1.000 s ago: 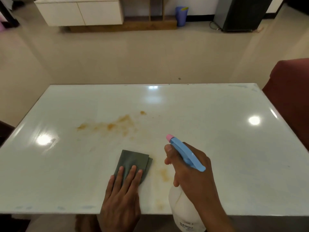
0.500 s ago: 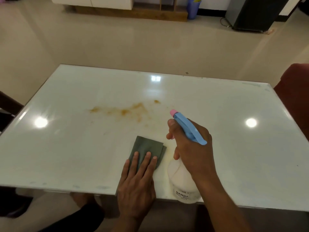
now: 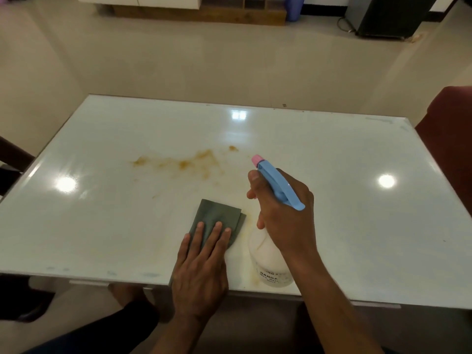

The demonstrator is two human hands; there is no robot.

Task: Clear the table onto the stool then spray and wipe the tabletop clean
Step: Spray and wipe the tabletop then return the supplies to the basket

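A glossy white tabletop (image 3: 344, 226) carries a brown smear (image 3: 189, 162) left of centre and a fainter stain near the front edge. My left hand (image 3: 199, 272) lies flat, fingers spread, on a folded grey-green cloth (image 3: 217, 215) near the front edge. My right hand (image 3: 283, 213) grips a translucent spray bottle (image 3: 268, 264) with a blue trigger head and pink nozzle. The nozzle points away from me, toward the far part of the table. The bottle hangs just right of the cloth.
A dark red chair (image 3: 449, 139) stands at the table's right side. A dark chair edge (image 3: 10, 159) shows at the left. Far off are a white cabinet, a wooden shelf, a blue bin (image 3: 295, 7) and a black appliance (image 3: 390, 16).
The view has shifted, so the table sits lower and closer in frame. My right hand with the bottle has moved a little forward over the table. The left hand stays on the cloth.
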